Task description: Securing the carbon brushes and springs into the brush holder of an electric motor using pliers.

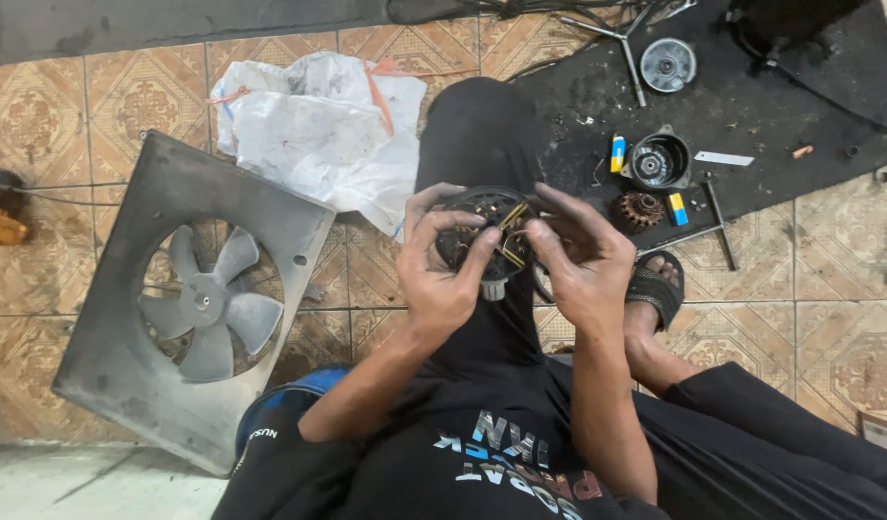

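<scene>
Both my hands hold a round black motor end plate (pixel 489 231) with copper-coloured brush fittings, above my raised knee. My left hand (pixel 443 265) grips its left rim, thumb and forefinger curled over the face. My right hand (pixel 580 255) holds the right rim, its fingertips pressed on the brush parts near the centre. A short pale stub sticks out below the plate.
A grey radiator fan in its square shroud (pixel 188 299) lies on the tiled floor at left, beside a crumpled white bag (pixel 318 130). On a black mat (pixel 752 116) at right lie a motor housing (pixel 658 161), a rusty armature (pixel 639 209), a round cover (pixel 667 65) and a cross wrench (pixel 718 221).
</scene>
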